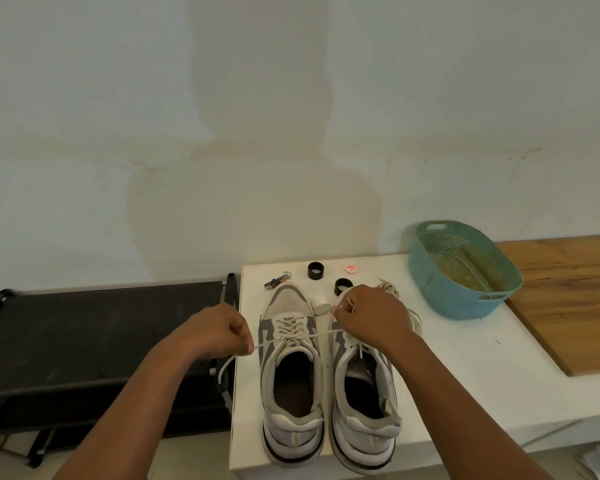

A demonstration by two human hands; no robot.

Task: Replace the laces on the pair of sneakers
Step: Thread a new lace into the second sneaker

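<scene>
Two grey-and-white sneakers stand side by side on a white table [447,375], toes pointing away. The left sneaker [291,372] is laced. My right hand [371,315] covers the front of the right sneaker [364,403] and pinches a white lace [291,339] near its eyelets. That lace stretches taut leftward across the left sneaker to my left hand [219,332], which grips it; the loose end [224,370] hangs down past the table's left edge. A bundle of cream laces [413,317] lies partly hidden behind my right hand.
A teal perforated basket [465,271] sits at the back right, beside a wooden board [568,299]. Two black rings [315,270], a red-and-white cap [350,268], a small metal tool [278,281] and a white cylinder [321,304] lie beyond the toes. A black rack [101,327] stands left.
</scene>
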